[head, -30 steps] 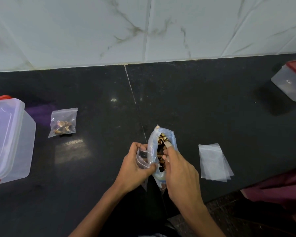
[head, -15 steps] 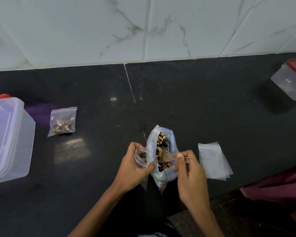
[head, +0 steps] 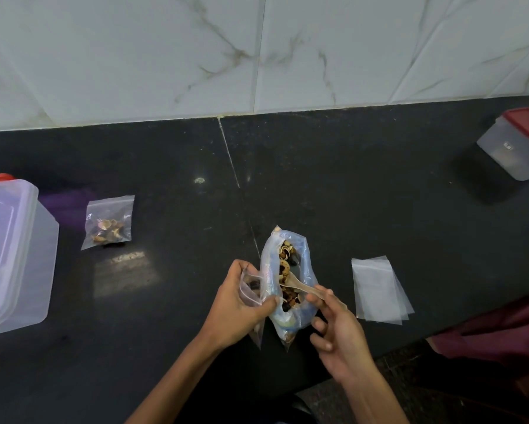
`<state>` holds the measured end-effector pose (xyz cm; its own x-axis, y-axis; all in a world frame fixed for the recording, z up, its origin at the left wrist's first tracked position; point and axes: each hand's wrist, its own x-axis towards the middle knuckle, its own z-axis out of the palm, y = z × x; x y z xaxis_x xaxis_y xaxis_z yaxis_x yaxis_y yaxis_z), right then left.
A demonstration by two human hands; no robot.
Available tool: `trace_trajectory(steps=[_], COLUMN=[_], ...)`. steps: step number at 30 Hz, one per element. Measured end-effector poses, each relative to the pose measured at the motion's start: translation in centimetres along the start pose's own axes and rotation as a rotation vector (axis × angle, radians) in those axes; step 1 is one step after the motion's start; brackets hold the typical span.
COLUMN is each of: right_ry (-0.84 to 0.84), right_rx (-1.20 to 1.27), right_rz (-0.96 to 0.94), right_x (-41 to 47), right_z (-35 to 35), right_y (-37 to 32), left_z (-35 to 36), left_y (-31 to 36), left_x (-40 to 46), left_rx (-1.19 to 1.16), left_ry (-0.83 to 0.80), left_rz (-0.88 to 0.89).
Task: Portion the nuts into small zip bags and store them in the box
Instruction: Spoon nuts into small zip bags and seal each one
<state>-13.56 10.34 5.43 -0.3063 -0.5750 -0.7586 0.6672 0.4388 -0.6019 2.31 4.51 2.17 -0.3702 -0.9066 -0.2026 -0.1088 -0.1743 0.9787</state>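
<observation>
Your right hand pinches a spoon handle btwn thumb and forefinger, other fingers loosely curled; bowl sits among the nuts inside the big bag. Your left hand grips a small zip bag plus the big bag's edge, thumb curled over both, just left of the spoon. Empty zip bags lie right of your right fingers. Filled bag and clear box sit well left on the counter; a red-lidded container far right.
</observation>
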Motion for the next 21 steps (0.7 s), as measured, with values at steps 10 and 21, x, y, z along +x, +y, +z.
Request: trace_trajectory(steps=[10, 21], right_ry=[-0.004, -0.007], right_rx=[0.059, 0.085], right_rz=[-0.029, -0.077], right_x=[-0.5, -1.8], right_z=[-1.4, -2.3], right_y=[0.5, 0.0], left_z=[-0.1, -0.3], left_y=[0.3, 1.1], left_x=[-0.5, -0.9], left_rx=[-0.054, 0.037], left_ry=[0.07, 0.244], left_rz=[0.036, 0.232])
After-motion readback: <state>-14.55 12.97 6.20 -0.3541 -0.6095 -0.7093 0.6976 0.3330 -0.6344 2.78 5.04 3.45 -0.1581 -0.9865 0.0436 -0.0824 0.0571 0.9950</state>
